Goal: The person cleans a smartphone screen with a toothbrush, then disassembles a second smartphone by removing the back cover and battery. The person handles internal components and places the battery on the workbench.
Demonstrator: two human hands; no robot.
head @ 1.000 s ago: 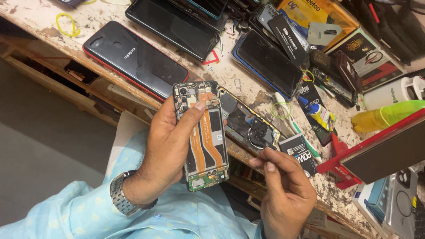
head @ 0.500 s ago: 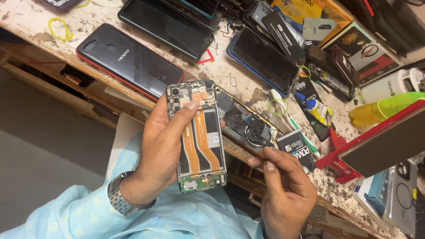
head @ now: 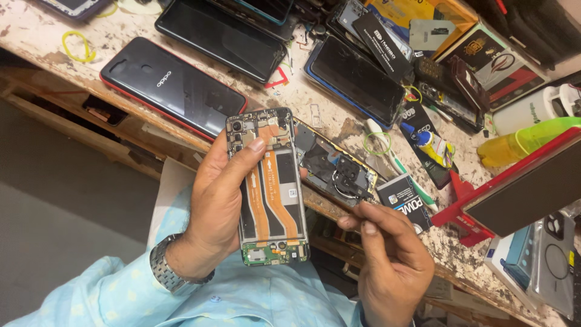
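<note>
Left hand: the left hand is clamped on an opened phone, thumb lying across its upper part and fingers behind it, held upright above the near edge of the workbench.
Opened phone: back cover off, with black inner plates, two orange ribbon cables running down its length and a green circuit board at the near end.
Right hand: the right hand sits just right of the opened phone, fingertips pinched together; whether anything small lies between them cannot be told.
Back cover: a dark back cover with a gold rim lies on the bench just behind the opened phone, touching or nearly touching the right fingertips.
Wrist: a metal watch shows at the left wrist, above a light blue sleeve.
Far left: a black phone with a red edge lies face down on the bench.
Far middle: a dark phone with a blue edge lies near it.
Right: a red stand and a yellow-green bottle lie well apart from both hands.
</note>
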